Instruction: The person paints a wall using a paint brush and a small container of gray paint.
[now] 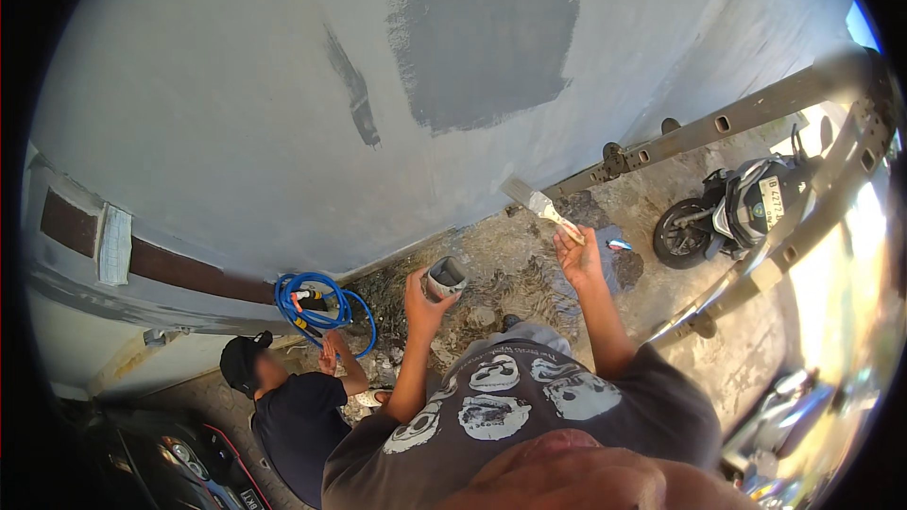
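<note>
Wall (pixel 265 66): wide and pale grey, with one large darker grey patch (pixel 487 38) and a narrow dark streak (pixel 354 90) at its left.
Right hand (pixel 580 260): fingers are clamped on the pale handle of a flat, grey-bristled paintbrush (pixel 546 208); bristles point toward the wall, but if they touch it, I cannot tell.
Left hand (pixel 423 302): fingers are closed around a small grey round cup (pixel 434 280), mouth upward.
Good brushwork: in my judgement, better keep the cup upright and near, wipe any extra paint on its rim, and overlap the patch's rough edges with light, even strokes.
Farther left: a coiled blue hose (pixel 286 295), near a person in dark cap and shirt (pixel 298 420).
Farther right: a dark motorbike (pixel 746 203), beside a perforated metal rail (pixel 694 135).
</note>
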`<state>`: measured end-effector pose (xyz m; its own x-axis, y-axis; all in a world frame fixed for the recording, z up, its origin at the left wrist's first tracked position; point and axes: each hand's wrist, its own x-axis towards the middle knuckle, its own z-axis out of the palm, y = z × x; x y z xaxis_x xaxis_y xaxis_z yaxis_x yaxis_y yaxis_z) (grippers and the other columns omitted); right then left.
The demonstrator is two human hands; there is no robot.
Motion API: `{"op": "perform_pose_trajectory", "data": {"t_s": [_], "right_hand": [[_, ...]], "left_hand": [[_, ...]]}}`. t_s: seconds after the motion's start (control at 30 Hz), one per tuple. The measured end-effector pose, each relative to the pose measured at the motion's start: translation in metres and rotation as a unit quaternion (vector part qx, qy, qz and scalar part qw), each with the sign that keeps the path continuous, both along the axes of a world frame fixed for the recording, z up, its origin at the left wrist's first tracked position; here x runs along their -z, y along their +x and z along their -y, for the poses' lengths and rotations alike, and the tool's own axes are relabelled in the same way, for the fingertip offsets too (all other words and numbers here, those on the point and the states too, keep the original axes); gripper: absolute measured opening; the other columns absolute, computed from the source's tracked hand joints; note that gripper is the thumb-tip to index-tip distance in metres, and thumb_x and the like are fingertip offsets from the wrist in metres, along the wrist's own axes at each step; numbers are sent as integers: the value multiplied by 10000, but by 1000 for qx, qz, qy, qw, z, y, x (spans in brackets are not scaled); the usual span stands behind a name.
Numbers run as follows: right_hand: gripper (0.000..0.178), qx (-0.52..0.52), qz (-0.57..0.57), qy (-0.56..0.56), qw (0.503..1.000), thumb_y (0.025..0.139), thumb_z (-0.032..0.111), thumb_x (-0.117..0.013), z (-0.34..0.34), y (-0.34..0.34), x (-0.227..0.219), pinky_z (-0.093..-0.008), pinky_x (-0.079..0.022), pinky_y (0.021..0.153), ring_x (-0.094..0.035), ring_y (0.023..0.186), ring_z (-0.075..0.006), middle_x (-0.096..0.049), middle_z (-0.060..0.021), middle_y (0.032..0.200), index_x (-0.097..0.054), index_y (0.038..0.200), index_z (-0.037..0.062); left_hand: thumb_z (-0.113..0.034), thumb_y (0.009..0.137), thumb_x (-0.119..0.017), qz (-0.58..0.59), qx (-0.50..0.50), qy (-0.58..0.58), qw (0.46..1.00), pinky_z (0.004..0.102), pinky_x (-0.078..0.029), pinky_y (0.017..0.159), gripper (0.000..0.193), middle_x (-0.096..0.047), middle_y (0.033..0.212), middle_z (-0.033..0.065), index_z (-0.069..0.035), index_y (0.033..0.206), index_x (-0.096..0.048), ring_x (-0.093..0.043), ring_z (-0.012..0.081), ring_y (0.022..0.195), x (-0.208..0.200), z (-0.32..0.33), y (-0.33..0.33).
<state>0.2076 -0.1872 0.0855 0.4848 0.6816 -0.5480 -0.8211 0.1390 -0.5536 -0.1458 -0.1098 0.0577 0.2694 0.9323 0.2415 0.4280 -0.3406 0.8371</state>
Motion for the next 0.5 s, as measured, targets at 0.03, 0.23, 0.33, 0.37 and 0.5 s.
{"op": "perform_pose_trajectory", "data": {"t_s": [0.03, 0.23, 0.33, 0.37, 0.5], "right_hand": [[402, -4, 26, 4, 1000, 1060, 389, -502, -8, -2, -10, -271, -512, 629, -728, 929, -249, -745, -158, 1064, -609, 1204, 30], [382, -129, 256, 53, 957, 1047, 284, -569, -66, -5, -82, -295, -542, 688, -726, 1026, -250, -738, -172, 1132, -624, 1292, -4], [336, -198, 409, 106, 884, 1035, 218, -584, -116, -14, -113, -321, -546, 713, -722, 994, -239, -739, -154, 1142, -666, 1278, 1], [302, -216, 496, 129, 831, 1029, 179, -592, -133, -22, -123, -335, -550, 727, -715, 984, -227, -741, -143, 1141, -691, 1254, 4], [183, -121, 749, 160, 632, 979, 136, -691, -183, -58, -222, -361, -530, 759, -670, 900, -236, -731, -127, 990, -747, 1136, 62]], "left_hand": [[-212, 632, -985, 7, -18, -23, 1000, 458, -496, 977, 840, -582, 1252, 201, 11, 1308, -538, -591, 390, 1173, 2, 4, -3], [-213, 634, -982, 16, -65, -30, 997, 463, -498, 985, 860, -585, 1259, 201, 7, 1334, -534, -598, 385, 1174, 7, 9, -16], [-156, 630, -989, -33, -83, 12, 996, 408, -538, 929, 909, -568, 1293, 175, -7, 1384, -503, -611, 303, 1168, 10, 10, -17], [-180, 635, -984, -25, -92, -4, 995, 439, -520, 961, 887, -576, 1284, 189, -4, 1368, -518, -605, 345, 1176, 6, 10, -16], [-200, 640, -979, 26, -138, -47, 989, 465, -502, 990, 868, -580, 1278, 202, -6, 1359, -531, -599, 387, 1182, 10, 17, -12]]}}
